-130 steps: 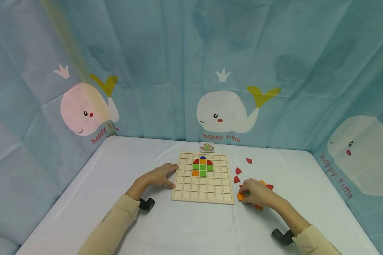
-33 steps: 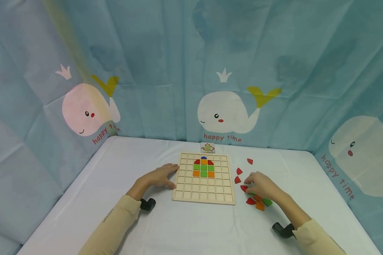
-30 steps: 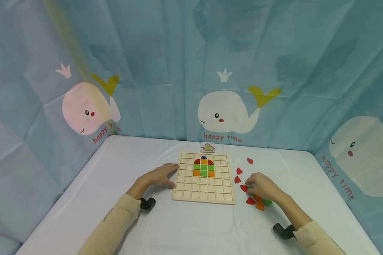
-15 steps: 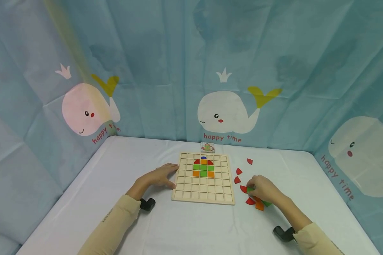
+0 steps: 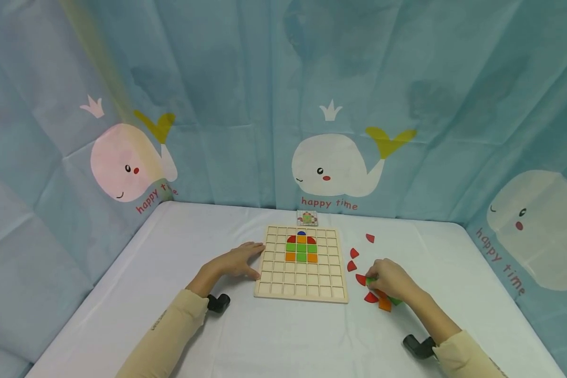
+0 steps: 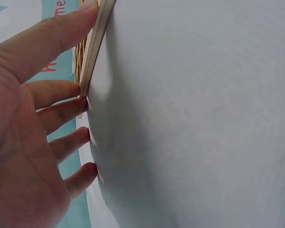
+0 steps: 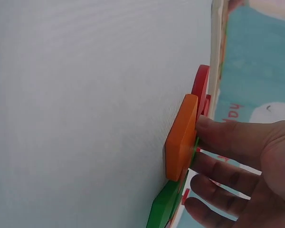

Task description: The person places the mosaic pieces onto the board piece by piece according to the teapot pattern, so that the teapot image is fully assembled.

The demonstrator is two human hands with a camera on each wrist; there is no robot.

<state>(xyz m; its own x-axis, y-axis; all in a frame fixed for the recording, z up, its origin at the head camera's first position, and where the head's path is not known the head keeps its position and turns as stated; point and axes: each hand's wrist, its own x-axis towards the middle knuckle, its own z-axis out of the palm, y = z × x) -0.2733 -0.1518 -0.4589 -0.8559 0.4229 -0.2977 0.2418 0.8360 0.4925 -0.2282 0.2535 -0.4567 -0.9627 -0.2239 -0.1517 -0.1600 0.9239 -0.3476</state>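
Observation:
A square wooden grid board (image 5: 283, 291) lies on the white table. Set in its upper cells are a blue piece (image 5: 301, 233), two red quarter-rounds (image 5: 291, 239) and several green and orange squares (image 5: 301, 248). My left hand (image 5: 238, 260) rests at the board's left edge, fingers loosely extended; in the left wrist view the thumb and index fingertip touch its side (image 6: 96, 52). At the loose pile right of the board, my right hand (image 5: 392, 278) pinches a green tile (image 5: 370, 282) between thumb and fingers. An orange tile (image 7: 181, 137) lies close by the thumb.
Several red quarter-rounds (image 5: 354, 253) lie scattered between board and pile. Another green tile (image 7: 162, 204) and an orange one (image 5: 385, 304) show in the pile. A small pattern card (image 5: 307, 218) sits behind the board. A whale-print curtain (image 5: 245, 105) hangs behind the table.
Since the oldest frame, an orange square has appeared at the right of the board's lowest filled row. My right hand has returned to the pile and closed its fingers on a green tile.

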